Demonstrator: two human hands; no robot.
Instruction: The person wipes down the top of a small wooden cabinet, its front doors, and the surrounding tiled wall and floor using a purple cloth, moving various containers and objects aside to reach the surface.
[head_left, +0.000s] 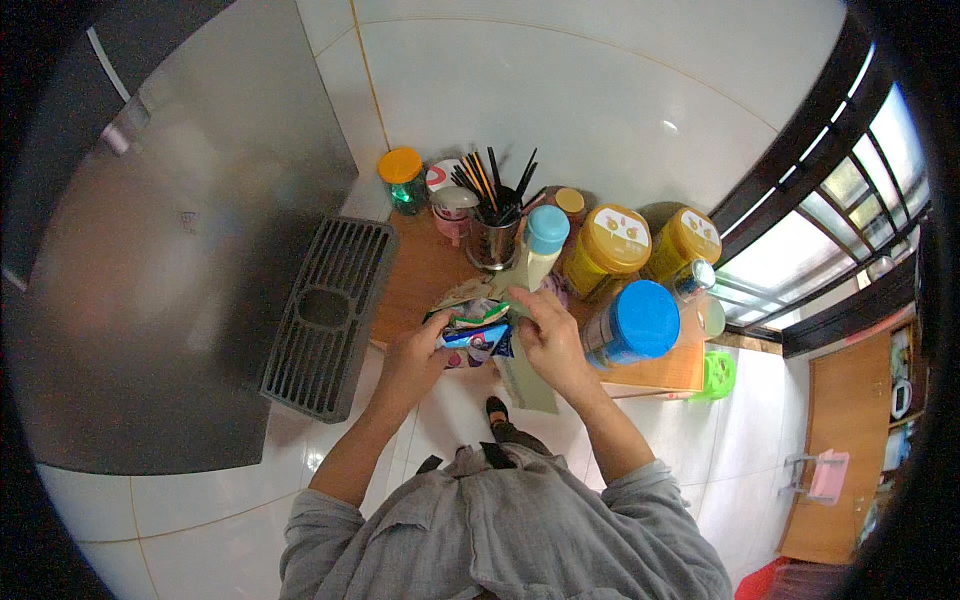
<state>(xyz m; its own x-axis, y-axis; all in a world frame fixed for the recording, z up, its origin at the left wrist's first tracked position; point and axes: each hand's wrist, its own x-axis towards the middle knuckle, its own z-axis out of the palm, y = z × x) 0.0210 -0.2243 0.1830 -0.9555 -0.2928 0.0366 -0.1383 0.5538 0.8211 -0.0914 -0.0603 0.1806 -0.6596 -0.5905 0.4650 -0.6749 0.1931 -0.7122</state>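
My left hand (414, 356) grips a bunch of small plastic snack packets (477, 339) in front of my body. One packet is blue and white, another has a green edge, and a purple-printed one shows below. Just right of them is my right hand (553, 339), its index finger extended and nothing visible in its grasp. Its fingertips are close to the packets; contact cannot be made out. Under and beyond the hands, a pale cloth (529, 386) hangs over the front of a wooden tabletop (409, 259).
Behind the hands stand a metal cup of chopsticks (492, 241), a blue-capped bottle (545, 231), yellow-lidded tubs (613, 240) and a blue-lidded canister (643, 321). A dark slatted tray (330, 319) lies at left, next to a large grey panel (202, 247). A green plastic stool (718, 375) stands right.
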